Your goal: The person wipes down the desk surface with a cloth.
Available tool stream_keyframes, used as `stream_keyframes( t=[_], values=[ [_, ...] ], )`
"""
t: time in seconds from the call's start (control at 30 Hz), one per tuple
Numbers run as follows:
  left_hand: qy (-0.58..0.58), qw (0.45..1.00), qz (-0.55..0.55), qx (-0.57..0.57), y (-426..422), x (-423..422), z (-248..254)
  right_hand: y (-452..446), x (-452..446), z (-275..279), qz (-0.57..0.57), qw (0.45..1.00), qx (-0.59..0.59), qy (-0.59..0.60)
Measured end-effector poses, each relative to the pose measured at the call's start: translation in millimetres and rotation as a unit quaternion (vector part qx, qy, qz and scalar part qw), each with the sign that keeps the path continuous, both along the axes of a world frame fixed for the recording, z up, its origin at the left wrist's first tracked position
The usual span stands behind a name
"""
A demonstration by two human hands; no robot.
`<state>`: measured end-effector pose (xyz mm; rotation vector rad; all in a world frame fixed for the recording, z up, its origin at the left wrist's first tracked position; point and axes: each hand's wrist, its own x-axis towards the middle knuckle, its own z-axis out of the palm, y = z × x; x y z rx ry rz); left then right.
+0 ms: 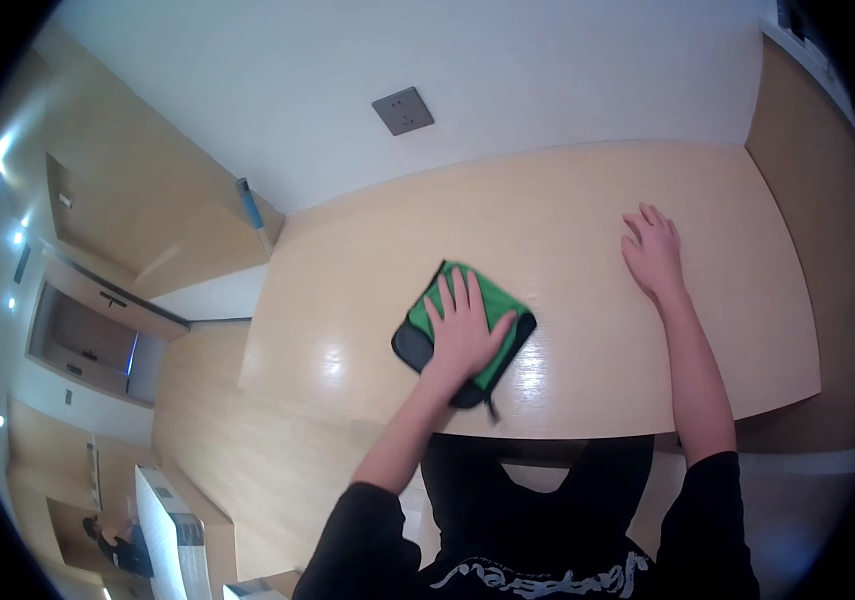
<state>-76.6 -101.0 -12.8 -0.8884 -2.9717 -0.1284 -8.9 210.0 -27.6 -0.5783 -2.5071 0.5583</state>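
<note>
On the light wooden desk [368, 250] lies a green pouch [501, 300] with black edges and a dark grey corner patch. A short black tab sticks out at its near end. My left hand [468, 335] rests flat on top of the pouch with the fingers spread, hiding its middle. Farther right, my right hand [655, 250] is over the desk's right part, its fingers loosely bent and apart. Nothing shows in it. Whether it touches the surface, I cannot tell.
A grey wall socket [404, 111] is on the white wall behind the desk. Wooden panels [823, 200] flank it at right. A bluish-grey object [249, 203] stands at the left back corner. At lower left are a long white-topped box [163, 530] and another person [123, 548].
</note>
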Motion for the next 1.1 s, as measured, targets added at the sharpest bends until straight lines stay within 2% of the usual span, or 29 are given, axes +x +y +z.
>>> stream_keyframes(
  t=[0.33, 0.5, 0.63, 0.73, 0.87, 1.0, 1.1],
  values=[
    [-0.001, 0.988, 0.154, 0.032, 125, -173, -11, -5, -4, 4, -0.034, 0.999, 0.000, -0.020],
    [0.012, 0.978, 0.195, 0.074, 158, -221, -11, -6, -6, 2, -0.035, 0.999, 0.009, -0.001],
    [0.016, 0.973, 0.222, 0.051, 168, -229, -14, -5, -5, 1, -0.042, 0.999, 0.000, -0.012],
    [0.033, 0.977, 0.191, 0.085, 155, -223, -12, -7, -8, 2, -0.034, 0.999, 0.021, 0.004],
    [0.054, 0.991, 0.090, 0.082, 126, -179, -16, -5, -5, 7, -0.033, 0.999, 0.001, -0.014],
    [0.095, 0.993, -0.050, 0.050, 62, -107, -28, -3, -5, 3, -0.021, 1.000, 0.005, 0.003],
    [0.074, 0.991, -0.105, 0.036, -5, -26, -15, -2, -4, 1, -0.023, 1.000, 0.008, 0.000]
  ],
)
